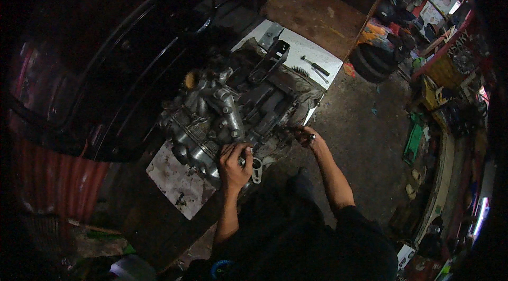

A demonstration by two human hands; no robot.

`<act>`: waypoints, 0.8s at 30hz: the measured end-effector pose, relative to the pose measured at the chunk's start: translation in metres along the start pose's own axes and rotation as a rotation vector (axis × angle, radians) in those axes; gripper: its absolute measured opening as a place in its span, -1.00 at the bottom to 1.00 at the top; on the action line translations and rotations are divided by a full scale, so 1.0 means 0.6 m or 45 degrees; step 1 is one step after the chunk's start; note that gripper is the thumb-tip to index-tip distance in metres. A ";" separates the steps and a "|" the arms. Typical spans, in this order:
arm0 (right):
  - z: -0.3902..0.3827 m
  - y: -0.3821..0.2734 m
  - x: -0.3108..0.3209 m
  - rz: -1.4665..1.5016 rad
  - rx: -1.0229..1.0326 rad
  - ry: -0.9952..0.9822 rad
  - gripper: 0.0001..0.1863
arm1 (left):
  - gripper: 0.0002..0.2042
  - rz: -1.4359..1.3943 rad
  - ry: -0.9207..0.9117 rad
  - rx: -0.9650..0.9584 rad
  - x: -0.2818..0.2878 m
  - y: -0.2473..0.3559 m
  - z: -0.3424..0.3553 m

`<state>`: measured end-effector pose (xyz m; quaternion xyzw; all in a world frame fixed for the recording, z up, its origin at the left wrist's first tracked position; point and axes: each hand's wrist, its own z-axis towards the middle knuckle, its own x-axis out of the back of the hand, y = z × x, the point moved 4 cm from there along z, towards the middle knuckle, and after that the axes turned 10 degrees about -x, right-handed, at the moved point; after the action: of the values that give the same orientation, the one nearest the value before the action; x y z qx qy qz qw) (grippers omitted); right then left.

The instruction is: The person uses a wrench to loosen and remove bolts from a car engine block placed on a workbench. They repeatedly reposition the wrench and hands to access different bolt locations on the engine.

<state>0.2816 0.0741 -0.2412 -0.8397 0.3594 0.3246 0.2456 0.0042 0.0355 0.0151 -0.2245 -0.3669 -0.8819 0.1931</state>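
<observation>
Engine [230, 114] lies under curled left fingers [236, 150], grip unclear; right fingers [304, 132] clasp a tool [312, 136].

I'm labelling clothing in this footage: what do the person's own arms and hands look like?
The left hand and right hand are ungloved, and both forearms are bare. The right sleeve is short and black or very dark; the left one blends into the shadowed clothing.

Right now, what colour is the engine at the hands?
The engine is dull silver-grey with dark, grimy areas; best seen in the head view.
</observation>
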 end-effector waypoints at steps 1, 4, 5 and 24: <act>0.015 -0.008 0.027 0.022 -0.017 -0.010 -0.57 | -0.91 -0.008 -0.006 -0.027 -0.004 0.003 0.006; 0.071 -0.020 0.094 0.114 -0.058 -0.046 -0.65 | -0.92 -0.017 -0.055 -0.025 -0.004 0.005 0.010; 0.056 -0.017 0.074 0.169 -0.045 -0.053 -0.68 | -0.92 -0.009 -0.042 -0.020 -0.003 0.005 0.008; 0.031 -0.016 0.007 -0.227 -0.031 -0.047 -0.71 | -0.91 0.050 -0.046 -0.046 -0.009 0.005 0.002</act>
<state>0.2843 0.0903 -0.2550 -0.8651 0.2746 0.3214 0.2699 0.0101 0.0352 0.0145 -0.2509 -0.3498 -0.8802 0.1998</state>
